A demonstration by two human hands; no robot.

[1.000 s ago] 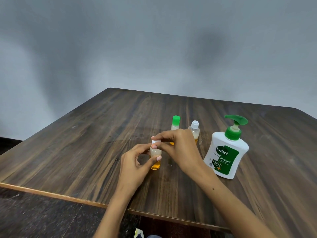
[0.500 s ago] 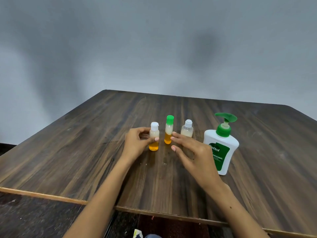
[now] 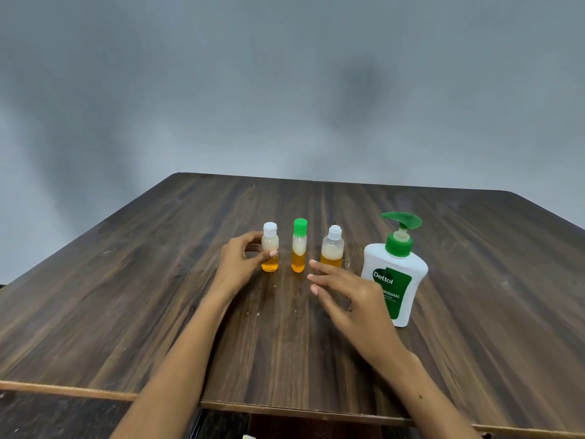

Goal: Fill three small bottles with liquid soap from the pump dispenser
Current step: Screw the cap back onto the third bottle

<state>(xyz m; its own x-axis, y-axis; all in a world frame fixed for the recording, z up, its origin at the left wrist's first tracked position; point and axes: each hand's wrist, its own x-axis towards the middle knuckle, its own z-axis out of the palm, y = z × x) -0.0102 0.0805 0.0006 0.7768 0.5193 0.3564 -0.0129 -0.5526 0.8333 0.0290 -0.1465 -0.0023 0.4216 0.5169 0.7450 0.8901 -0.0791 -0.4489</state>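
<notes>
All three bottles stand upright on your desk (image 3: 126, 296), long axes vertical, caps pointing up, lined up in a row left to right. The left bottle (image 3: 270, 248) has a white cap, the middle bottle (image 3: 299, 247) is slimmer with a green cap, and the right bottle (image 3: 332, 248) has a white cap too. Each one's got orange liquid at the bottom with a pale foamy layer on top. The dispenser (image 3: 394, 274) sits upright just right of the row, its green pump spout pointing left toward the bottles.

Your left hand (image 3: 240, 264) has its fingers curled round the left bottle, thumb and fingertips pinching the body. Your right hand (image 3: 351, 296) hovers low in front of the right bottle, fingers (image 3: 316, 277) relaxed and spread, gripping nothing.
</notes>
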